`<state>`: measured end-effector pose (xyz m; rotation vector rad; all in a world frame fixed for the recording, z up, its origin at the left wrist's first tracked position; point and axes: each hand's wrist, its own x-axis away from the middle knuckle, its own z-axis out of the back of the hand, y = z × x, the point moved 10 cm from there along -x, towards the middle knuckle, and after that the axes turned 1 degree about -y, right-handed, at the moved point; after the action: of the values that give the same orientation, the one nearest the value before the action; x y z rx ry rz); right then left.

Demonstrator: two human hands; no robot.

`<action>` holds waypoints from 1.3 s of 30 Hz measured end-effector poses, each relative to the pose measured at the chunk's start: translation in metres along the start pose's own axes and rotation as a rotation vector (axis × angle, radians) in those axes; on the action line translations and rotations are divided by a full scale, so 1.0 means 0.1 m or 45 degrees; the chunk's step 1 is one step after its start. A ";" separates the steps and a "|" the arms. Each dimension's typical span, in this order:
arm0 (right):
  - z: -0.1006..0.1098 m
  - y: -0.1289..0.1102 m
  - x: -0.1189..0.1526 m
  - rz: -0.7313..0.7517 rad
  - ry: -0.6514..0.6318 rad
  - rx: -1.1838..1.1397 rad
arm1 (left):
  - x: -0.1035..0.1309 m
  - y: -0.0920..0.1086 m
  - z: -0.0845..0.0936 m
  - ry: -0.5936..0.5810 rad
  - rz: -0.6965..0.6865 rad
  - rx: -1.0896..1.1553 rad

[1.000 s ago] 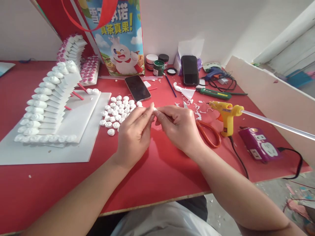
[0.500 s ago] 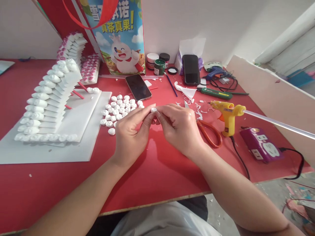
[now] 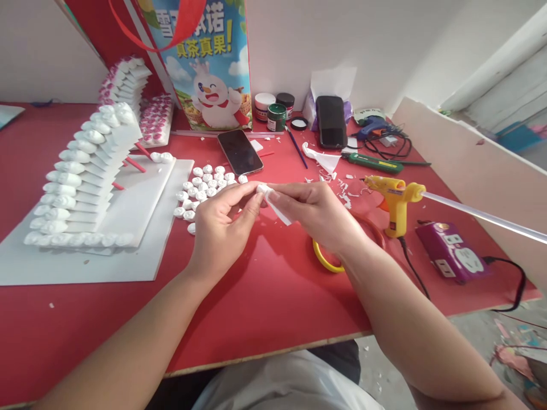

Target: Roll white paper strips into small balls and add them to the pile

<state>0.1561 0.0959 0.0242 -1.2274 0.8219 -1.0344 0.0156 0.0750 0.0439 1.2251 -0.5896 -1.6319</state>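
Both hands meet over the middle of the red table. My left hand [image 3: 224,228] pinches the rolled end of a white paper strip [image 3: 280,212]. Opposite it, my right hand [image 3: 314,216] grips the same strip, whose loose tail hangs down toward the right. Left of my left hand lie several small white rolled rosettes [image 3: 200,195]. Partly beneath my right hand are scissors with a yellow and an orange handle loop [image 3: 327,261]. White scraps [image 3: 345,193] lie beyond my right hand.
A white stepped model [image 3: 85,176] on boards stands left. A glue gun [image 3: 397,199] and purple power box [image 3: 453,250] are right. Behind are a phone [image 3: 240,151], another phone [image 3: 331,122], paint jars [image 3: 277,117], a green-handled tool [image 3: 374,162] and a bag [image 3: 209,74].
The white piece between my fingers now shows a long loose tail. My right hand has shifted slightly right, and the yellow scissors loop has come into view below it.
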 end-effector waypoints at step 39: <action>-0.04 0.15 -0.01 -0.256 -0.126 -0.349 | -0.07 0.04 0.02 -0.100 -0.114 0.023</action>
<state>0.1549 0.0957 0.0088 -1.6078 0.7929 -1.0352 0.0157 0.0795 0.0504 1.2207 -0.6070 -1.7597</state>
